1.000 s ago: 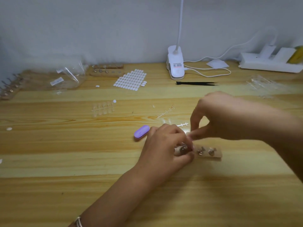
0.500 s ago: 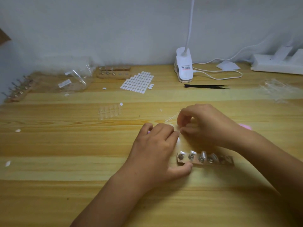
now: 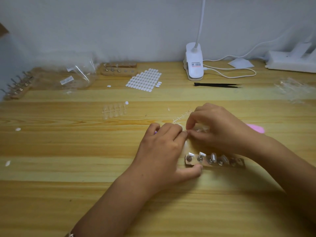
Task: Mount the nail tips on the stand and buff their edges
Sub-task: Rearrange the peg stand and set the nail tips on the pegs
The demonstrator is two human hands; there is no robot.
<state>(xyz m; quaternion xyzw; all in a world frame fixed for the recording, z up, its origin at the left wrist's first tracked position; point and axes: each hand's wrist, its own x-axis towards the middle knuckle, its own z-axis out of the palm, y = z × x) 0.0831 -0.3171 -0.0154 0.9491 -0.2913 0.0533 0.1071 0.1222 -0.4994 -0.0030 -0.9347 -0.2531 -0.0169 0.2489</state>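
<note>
Closely, left hand (image 3: 162, 151) against stand (image 3: 240, 163) edge

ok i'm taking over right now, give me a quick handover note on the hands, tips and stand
Left hand: thumb on the stand at its near edge, fingertips meeting the right's; grip unclear.
Right hand: pinches a clear tip piece beyond the stand.
Done: four pegs look fitted with tips; the right-end peg looks bare.
Left: fit the last tip, then buff all edges. Pink pad, maybe the buffer, lies by the right wrist.
</note>
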